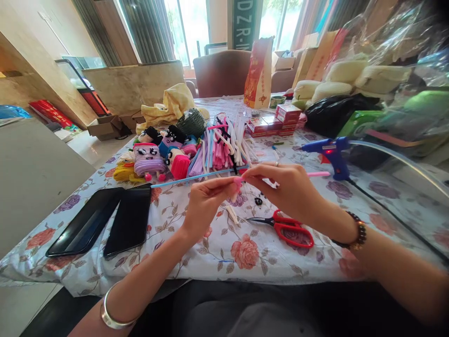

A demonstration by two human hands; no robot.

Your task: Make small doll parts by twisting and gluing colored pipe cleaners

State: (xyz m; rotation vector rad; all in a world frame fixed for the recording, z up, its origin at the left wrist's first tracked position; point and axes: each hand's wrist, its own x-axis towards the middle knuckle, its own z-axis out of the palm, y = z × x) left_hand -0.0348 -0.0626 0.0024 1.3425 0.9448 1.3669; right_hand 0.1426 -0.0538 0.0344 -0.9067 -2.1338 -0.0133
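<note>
My left hand (206,199) is closed in a pinch on a blue pipe cleaner (182,179) that stretches out to the left over the floral tablecloth (245,252). My right hand (284,187) is closed on a pink pipe cleaner (317,174) that sticks out to the right. The two pinches meet at the middle, where the blue and pink ends touch. Red-handled scissors (287,229) lie just below my right hand. A small black piece (258,201) lies between my hands on the cloth.
A heap of pipe cleaners (220,145) and several fuzzy figures (149,159) lie behind my hands. A blue glue gun (331,152) stands at the right, its cord trailing right. Two dark phones (105,222) lie at the left. Red boxes (277,120), bags and a chair are farther back.
</note>
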